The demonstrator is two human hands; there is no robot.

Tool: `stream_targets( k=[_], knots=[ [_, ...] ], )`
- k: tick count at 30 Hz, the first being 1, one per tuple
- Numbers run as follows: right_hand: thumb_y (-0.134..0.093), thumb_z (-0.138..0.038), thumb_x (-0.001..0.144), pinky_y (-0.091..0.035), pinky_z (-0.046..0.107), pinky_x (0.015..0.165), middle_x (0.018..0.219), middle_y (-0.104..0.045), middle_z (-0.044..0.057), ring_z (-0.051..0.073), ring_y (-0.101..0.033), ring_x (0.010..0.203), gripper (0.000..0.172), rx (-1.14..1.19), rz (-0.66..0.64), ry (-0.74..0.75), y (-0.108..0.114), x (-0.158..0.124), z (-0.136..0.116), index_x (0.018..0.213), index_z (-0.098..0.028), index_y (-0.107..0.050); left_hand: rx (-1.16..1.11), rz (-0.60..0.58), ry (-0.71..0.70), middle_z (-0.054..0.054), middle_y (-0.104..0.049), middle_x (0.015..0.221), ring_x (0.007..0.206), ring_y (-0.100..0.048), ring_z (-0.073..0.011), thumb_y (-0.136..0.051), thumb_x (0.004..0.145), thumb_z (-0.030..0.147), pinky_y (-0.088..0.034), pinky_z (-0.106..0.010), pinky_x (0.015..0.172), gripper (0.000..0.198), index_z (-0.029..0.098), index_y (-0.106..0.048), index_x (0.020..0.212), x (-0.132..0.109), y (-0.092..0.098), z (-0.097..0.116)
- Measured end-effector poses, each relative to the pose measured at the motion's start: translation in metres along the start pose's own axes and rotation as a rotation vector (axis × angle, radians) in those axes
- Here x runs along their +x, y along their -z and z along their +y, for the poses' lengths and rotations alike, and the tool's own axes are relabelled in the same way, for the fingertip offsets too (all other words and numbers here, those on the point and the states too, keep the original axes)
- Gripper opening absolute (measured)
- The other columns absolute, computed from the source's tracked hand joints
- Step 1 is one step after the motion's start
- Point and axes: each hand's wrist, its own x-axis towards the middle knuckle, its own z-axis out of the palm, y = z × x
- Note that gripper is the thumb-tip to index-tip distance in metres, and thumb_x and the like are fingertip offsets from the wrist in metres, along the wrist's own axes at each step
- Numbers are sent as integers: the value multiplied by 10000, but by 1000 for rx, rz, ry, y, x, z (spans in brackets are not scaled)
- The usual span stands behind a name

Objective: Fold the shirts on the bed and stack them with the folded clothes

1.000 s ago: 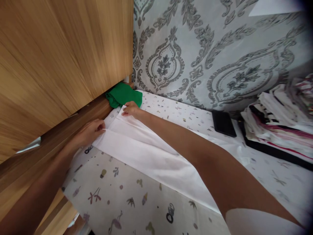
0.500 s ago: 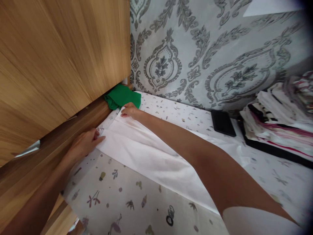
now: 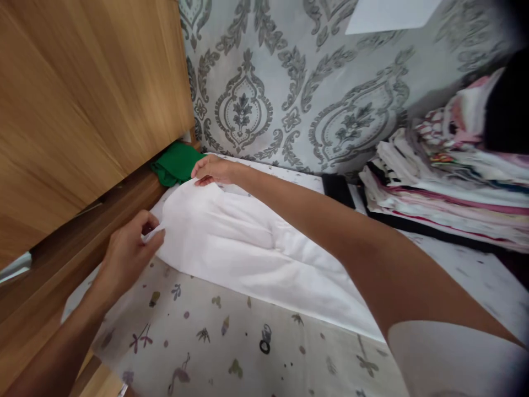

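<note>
A long piece of white cloth [image 3: 248,259] lies stretched across the patterned sheet; its exact kind does not show. My left hand [image 3: 134,242] pinches its near left corner between thumb and fingers. The far left corner is gripped by my right hand [image 3: 212,168], whose forearm crosses above the fabric. Between the two hands the end of the cloth is lifted a little and bulges. Just behind my right fingers sits a folded green cloth [image 3: 176,162]. My right arm hides part of the white cloth's far side.
A wooden panel [image 3: 91,110] rises on the left above a wooden ledge. Patterned wallpaper [image 3: 243,110] covers the back wall. On the right stands a stack of folded clothes [image 3: 446,204], with a flat black object [image 3: 338,190] beside it. The sheet [image 3: 231,342] has small printed figures.
Both hands now hold the cloth's corners and have raised its end off the sheet. My left hand was loosely at the edge before. The view has shifted to the right.
</note>
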Motion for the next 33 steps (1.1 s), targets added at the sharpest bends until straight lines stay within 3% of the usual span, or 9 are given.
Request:
stream_targets(
  k=[4, 8, 12, 15, 20, 28, 30, 33],
  knots=[
    [-637, -81, 808, -587, 256, 708, 679, -646, 23, 113, -638, 658, 123, 28, -59, 62, 37, -37, -4, 696, -130, -635, 68, -18, -252, 23, -580, 761, 611, -507, -134, -467, 868, 334, -398, -256, 585, 115, 227, -495, 834, -18, -18, 52],
    [-726, -194, 803, -548, 237, 639, 672, -609, 2, 90, -561, 627, 198, -26, 62, 38, 65, -74, 13, 663, -141, -597, 201, -236, -428, -9, -611, 881, 729, -579, -168, -409, 894, 181, -404, -272, 599, 87, 225, -483, 885, -37, -54, 89],
    [-726, -28, 721, -470, 191, 547, 626, -585, -19, 88, -548, 589, 202, -109, 189, -75, 74, -102, 45, 630, -145, -589, 411, -533, -492, -44, -615, 968, 847, -598, -203, -395, 844, 35, -400, -279, 584, 228, 212, -498, 947, -53, -87, 114],
    [-656, 112, 632, -440, 186, 505, 603, -572, -29, 88, -533, 554, 261, -120, 278, -126, 75, -116, 65, 599, -142, -601, 450, -601, -506, -49, -616, 1009, 914, -605, -217, -385, 835, 11, -403, -288, 588, 265, 207, -494, 976, -58, -99, 123],
    [-617, 118, 627, -432, 161, 502, 633, -562, -40, 69, -523, 559, 269, -25, 369, -73, 78, -130, 74, 623, -150, -604, 402, -546, -523, -29, -603, 938, 806, -603, -201, -378, 849, 59, -356, -289, 549, 201, 215, -466, 941, -59, -98, 124],
    [-612, 21, 686, -542, 208, 686, 634, -574, -16, 90, -590, 644, 217, 104, 463, -90, 76, -144, 88, 634, -175, -535, 84, -240, -508, 55, -493, 676, 511, -436, -110, -389, 875, 192, -316, -248, 522, 75, 233, -384, 812, -57, -100, 111],
    [-602, 23, 671, -546, 216, 690, 638, -583, -14, 95, -593, 647, 209, 71, 475, -97, 76, -147, 94, 640, -176, -547, 127, -224, -507, 46, -510, 686, 548, -473, -122, -403, 872, 177, -320, -253, 526, 79, 234, -393, 817, -59, -104, 111],
    [-584, 38, 627, -542, 251, 681, 617, -583, -15, 115, -581, 628, 207, -48, 493, -115, 82, -153, 100, 621, -169, -587, 256, -306, -594, -11, -595, 807, 727, -573, -184, -448, 858, 146, -364, -275, 547, 89, 234, -441, 868, -69, -114, 114]
  ],
)
